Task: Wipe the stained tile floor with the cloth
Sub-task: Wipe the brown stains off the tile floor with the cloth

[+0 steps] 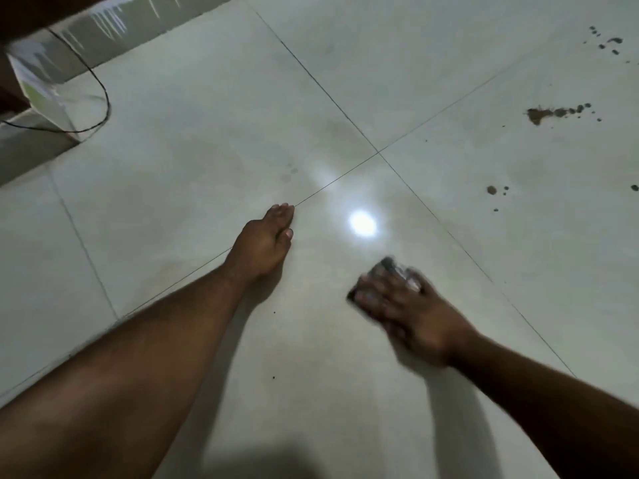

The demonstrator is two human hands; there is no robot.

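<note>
My right hand (pixel 411 312) presses flat on a small dark cloth (pixel 390 267) against the pale glossy tile floor (pixel 207 133); the hand and cloth are blurred. Only the cloth's far edge shows past my fingers. My left hand (pixel 262 243) rests flat on the floor on a grout line, fingers together, holding nothing. Brown stains (pixel 549 113) lie on the tile far to the right, with smaller spots (pixel 492 190) nearer and dark drops (pixel 608 43) at the upper right.
A black cable (pixel 100 98) loops over the floor at the upper left beside a tiled step or wall base (pixel 34 143). A bright lamp reflection (pixel 362 223) shines between my hands. Tiny dark specks (pixel 274 377) lie near my left forearm.
</note>
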